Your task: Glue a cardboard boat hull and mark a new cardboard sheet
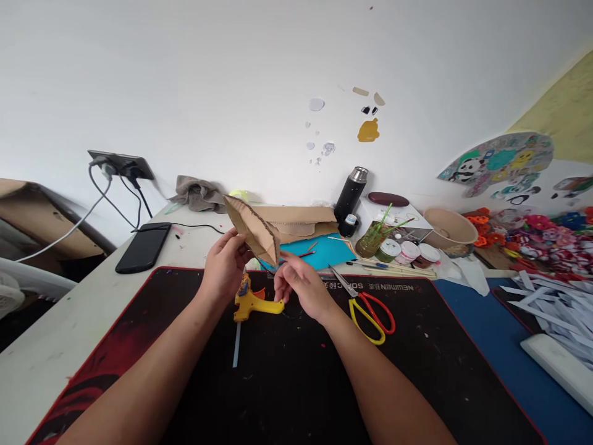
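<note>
Cardboard piece (252, 228) looked light, fairly stiff, not slippery, apt to crease or crush if squeezed hard; best hold probably fingertips along its edges, away from folds. It stood tilted, raised over far edge of mat (278, 383), between hands. Left hand (225, 259) pinched its lower left edge. Right hand (303, 285) sat at lower right tip, fingers curled; could not tell whether gripping. Yellow glue gun (252, 303) was just below.
</note>
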A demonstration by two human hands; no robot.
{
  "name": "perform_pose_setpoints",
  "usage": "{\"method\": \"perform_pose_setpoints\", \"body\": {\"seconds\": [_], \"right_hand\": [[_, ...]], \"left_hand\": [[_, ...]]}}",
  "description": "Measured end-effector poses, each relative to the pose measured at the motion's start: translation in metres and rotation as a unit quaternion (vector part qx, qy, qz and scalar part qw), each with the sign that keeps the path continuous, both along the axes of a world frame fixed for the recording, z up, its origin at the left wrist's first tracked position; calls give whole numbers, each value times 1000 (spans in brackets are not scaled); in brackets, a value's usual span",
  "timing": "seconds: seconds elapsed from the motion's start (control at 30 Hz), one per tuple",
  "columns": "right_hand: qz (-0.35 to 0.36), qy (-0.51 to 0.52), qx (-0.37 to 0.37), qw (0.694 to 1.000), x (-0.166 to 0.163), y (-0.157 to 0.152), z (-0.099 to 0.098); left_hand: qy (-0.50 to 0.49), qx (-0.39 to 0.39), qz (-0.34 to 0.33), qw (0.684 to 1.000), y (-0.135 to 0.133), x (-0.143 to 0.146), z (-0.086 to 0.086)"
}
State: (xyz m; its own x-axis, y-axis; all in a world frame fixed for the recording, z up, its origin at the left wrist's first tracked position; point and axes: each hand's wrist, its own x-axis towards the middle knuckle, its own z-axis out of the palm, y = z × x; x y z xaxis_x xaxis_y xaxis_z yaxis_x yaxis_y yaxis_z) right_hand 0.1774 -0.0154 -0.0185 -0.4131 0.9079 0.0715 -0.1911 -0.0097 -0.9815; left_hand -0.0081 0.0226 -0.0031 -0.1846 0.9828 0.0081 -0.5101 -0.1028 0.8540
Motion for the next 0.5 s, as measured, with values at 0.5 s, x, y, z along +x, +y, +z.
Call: {"method": "perform_pose_setpoints", "body": {"seconds": [0.5], "right_hand": [[-134,-40,9,990,6,7,-3]], "left_hand": [[412,70,4,909,-13,1,-3]]}}
